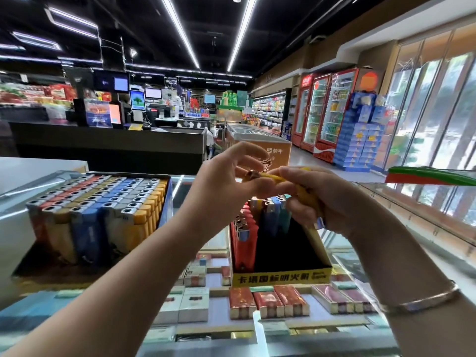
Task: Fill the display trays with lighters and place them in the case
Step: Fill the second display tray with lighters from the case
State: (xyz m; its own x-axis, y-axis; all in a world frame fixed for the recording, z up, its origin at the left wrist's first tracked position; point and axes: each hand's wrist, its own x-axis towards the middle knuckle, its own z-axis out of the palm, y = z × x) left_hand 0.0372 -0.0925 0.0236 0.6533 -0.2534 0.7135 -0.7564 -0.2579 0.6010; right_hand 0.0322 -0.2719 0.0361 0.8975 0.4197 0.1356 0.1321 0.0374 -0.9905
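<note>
Both hands meet above a yellow display tray (280, 277) on the glass case top. My right hand (322, 199) grips several yellow lighters (307, 198). My left hand (226, 186) pinches the metal end of one yellow lighter (268, 176) that sticks out of that bunch. The tray holds a row of red lighters (244, 235) at its left and a few blue and teal ones behind; most of its black inside is bare. To the left stands a full tray of lighters (103, 202) in orange, blue, yellow and grey.
Under the glass counter (216, 318) lie rows of cigarette packs (268, 302). A red and green strip (432, 176) rests on the case at the right. A dark checkout counter, a chest freezer and drink fridges stand further back in the shop.
</note>
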